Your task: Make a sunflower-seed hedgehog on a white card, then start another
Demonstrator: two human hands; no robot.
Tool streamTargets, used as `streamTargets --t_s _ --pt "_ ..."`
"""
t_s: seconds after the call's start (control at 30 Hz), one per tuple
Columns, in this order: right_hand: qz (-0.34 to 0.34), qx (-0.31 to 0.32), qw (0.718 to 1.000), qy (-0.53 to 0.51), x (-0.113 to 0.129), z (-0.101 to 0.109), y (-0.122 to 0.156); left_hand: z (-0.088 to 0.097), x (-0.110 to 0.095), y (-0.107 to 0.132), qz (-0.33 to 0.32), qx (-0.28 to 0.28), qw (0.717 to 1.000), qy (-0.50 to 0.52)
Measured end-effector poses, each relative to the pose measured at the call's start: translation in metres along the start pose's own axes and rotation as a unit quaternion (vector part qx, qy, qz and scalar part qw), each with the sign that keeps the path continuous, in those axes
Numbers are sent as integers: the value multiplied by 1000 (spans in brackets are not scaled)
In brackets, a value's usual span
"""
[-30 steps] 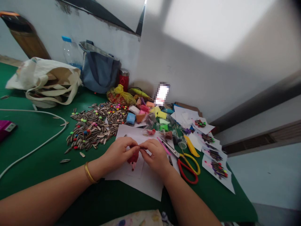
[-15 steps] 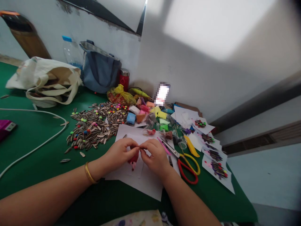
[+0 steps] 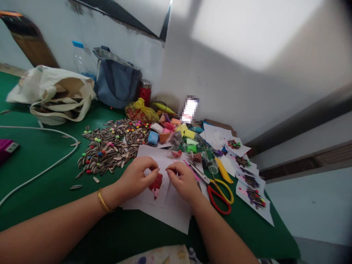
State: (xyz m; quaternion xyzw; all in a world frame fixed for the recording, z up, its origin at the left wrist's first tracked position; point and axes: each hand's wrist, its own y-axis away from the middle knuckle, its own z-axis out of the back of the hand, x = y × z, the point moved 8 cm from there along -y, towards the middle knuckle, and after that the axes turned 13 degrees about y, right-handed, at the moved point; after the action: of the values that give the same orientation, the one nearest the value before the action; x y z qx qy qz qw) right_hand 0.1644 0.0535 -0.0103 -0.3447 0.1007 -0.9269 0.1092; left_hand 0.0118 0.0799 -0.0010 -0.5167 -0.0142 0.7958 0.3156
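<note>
My left hand (image 3: 136, 178) is curled over a red lump of clay (image 3: 156, 182) that rests on a small white sheet of paper (image 3: 162, 198), its fingertips pinched on the lump's top. A pink clay bit sticks out below the lump. My right hand (image 3: 183, 179) hovers just to the right, thumb and forefinger pinched together on something too small to make out. A gold bangle (image 3: 102, 201) circles my left wrist.
On the green table (image 3: 41, 161) lie a pile of sunflower seeds with coloured clay balls (image 3: 110, 146), packs of coloured clay (image 3: 170, 134), red-and-yellow scissors (image 3: 217, 190), a yellow knife (image 3: 223, 170), finished seed pictures on cards (image 3: 251, 183), a white cable (image 3: 41, 170), bags (image 3: 55, 93) and a bottle (image 3: 82, 60).
My hands were touching over the red clay lump; they have drawn slightly apart. The right hand has moved a little to the right, exposing the lump.
</note>
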Motion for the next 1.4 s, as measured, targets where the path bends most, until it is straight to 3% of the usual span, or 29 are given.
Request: streamTargets --t_s 0.13,0.27,0.37,0.5,0.9,1.4 --pt "3 66 997 48 -8 -7 -1 1 6 -4 -10 13 1000 -24" --pt "-55 114 987 101 -19 -17 2 -6 9 -5 -37 59 993 -98" --pt "-52 141 979 136 -17 -23 4 -15 13 -4 -46 102 984 -138" --pt "-19 131 975 180 -11 -23 5 -22 17 -3 -41 131 978 -155" --pt "14 137 972 188 -6 -28 7 -21 17 -4 -30 128 982 -132" --pt "4 143 973 182 -6 -25 8 -24 19 -3 -29 142 978 -151"
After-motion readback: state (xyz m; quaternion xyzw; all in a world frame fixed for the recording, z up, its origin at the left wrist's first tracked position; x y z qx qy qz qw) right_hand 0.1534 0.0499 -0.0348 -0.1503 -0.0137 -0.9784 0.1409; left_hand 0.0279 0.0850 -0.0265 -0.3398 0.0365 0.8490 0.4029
